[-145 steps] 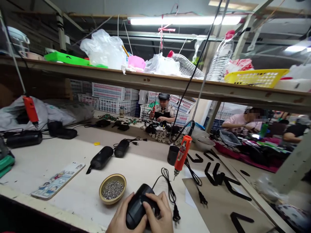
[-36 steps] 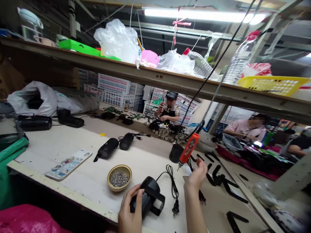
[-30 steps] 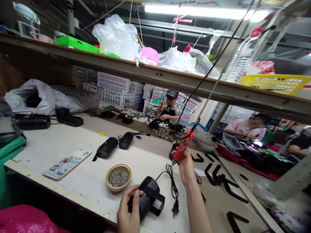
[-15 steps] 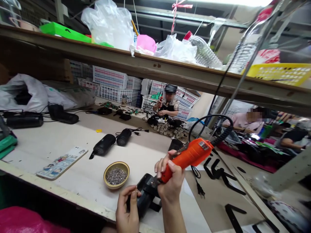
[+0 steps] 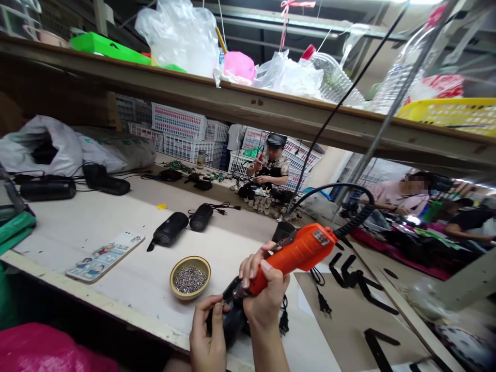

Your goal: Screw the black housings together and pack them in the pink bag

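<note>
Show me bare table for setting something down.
The table is bare between the phone and bowl, and between the phone and far-left cylinder. It is crowded around the left hand, right hand, screwdriver and black device, and rightward among black strips.

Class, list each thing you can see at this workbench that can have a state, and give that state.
Bowl: upright, uncovered, holding many small metal screws.
Orange screwdriver: tilted, bit end down.
Right hand: closed round the screwdriver.
Left hand: thumb and finger pinched together by the bit.
Black housing: partly hidden by the hands.
Patterned phone: flat, printed side up.
White sack: mouth open.
Plug: unplugged.
</note>
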